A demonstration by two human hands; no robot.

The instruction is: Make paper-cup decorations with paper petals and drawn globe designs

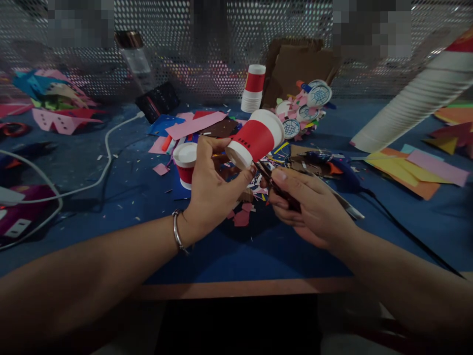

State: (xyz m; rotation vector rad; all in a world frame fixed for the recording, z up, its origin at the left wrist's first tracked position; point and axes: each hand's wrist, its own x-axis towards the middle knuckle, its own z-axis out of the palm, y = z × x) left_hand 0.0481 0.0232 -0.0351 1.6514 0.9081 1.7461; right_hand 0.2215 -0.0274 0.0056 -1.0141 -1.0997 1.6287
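Note:
My left hand [218, 182] grips a red and white paper cup [256, 137] between thumb and fingers, above the table. The cup lies tilted, its base toward my thumb and its wider end up to the right. In my closed right hand [306, 202] is a dark tool [266, 172] with a narrow tip, close to the cup's base; its exact kind is unclear. A second red and white paper cup [185, 162] stands upright just left of my left hand. Paper scraps [242, 215] lie under both hands.
Behind are stacked cups [253, 86], brown cardboard [295, 69] and a decorated paper piece [305, 111]. At right, a long cup stack [414, 93] leans over coloured paper [417, 167], near a corded glue gun [343, 170]. A white cable [107, 143], phone [158, 102] and bottle [136, 59] are left.

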